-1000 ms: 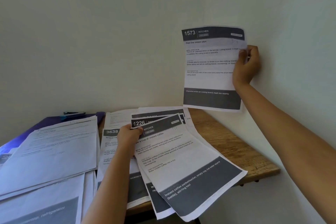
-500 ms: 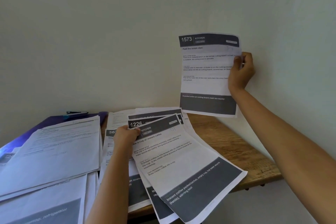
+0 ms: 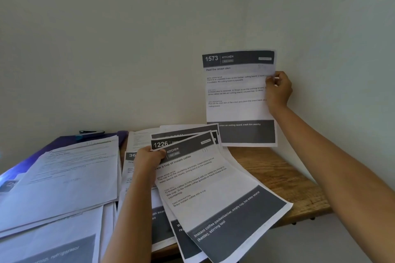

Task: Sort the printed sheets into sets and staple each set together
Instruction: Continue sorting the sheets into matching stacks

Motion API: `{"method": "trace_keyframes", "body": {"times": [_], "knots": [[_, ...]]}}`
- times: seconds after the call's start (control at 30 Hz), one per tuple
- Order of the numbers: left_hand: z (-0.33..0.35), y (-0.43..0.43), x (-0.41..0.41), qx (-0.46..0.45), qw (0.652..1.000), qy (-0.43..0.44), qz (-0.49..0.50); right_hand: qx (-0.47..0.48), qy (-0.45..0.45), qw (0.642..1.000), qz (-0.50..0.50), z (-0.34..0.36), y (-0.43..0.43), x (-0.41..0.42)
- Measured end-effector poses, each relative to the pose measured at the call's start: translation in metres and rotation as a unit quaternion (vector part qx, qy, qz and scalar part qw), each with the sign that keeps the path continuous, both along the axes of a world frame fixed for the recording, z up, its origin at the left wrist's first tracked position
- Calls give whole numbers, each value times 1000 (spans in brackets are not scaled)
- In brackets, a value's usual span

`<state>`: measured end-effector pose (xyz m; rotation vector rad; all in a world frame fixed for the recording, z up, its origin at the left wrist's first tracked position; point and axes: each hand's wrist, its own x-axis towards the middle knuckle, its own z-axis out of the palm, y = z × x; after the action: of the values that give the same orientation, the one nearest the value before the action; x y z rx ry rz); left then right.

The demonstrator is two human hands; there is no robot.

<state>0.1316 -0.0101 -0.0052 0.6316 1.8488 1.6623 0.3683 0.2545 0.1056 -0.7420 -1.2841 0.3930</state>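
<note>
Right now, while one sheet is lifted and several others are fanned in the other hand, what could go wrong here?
1. The left hand grips the fanned sheets by one top corner, and they hang past the table edge; some could slide out and fall.
2. The right hand pinches sheet 1573 only at its right edge, so it may slip.
3. The loose piles overlap, so sets might get mixed.
</note>
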Motion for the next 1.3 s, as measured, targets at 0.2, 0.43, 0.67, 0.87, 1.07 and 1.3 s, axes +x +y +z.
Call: {"method": "trace_keyframes", "body": {"times": [0.2,0.43,0.67,0.87,1.07,1.3], "knots": [[3,0,3,33,999,-24,-16,-79,-1,996,47,-13,-5,-4],[3,2,3,48,997,-46,-26,-147,-17,981,129,-32,-23,-16],[1,4,3,73,995,-69,-25,-199,-84,953,214,-43,-41,-25],[2,6,3,99,990,-94,-22,-277,-181,908,256,-45,-54,-33],[0,6,4,113,988,-99,-13,-284,-269,877,278,-57,-70,-34],[-2,10,3,127,987,-99,-12,-241,-296,879,287,-71,-88,-25]]}}
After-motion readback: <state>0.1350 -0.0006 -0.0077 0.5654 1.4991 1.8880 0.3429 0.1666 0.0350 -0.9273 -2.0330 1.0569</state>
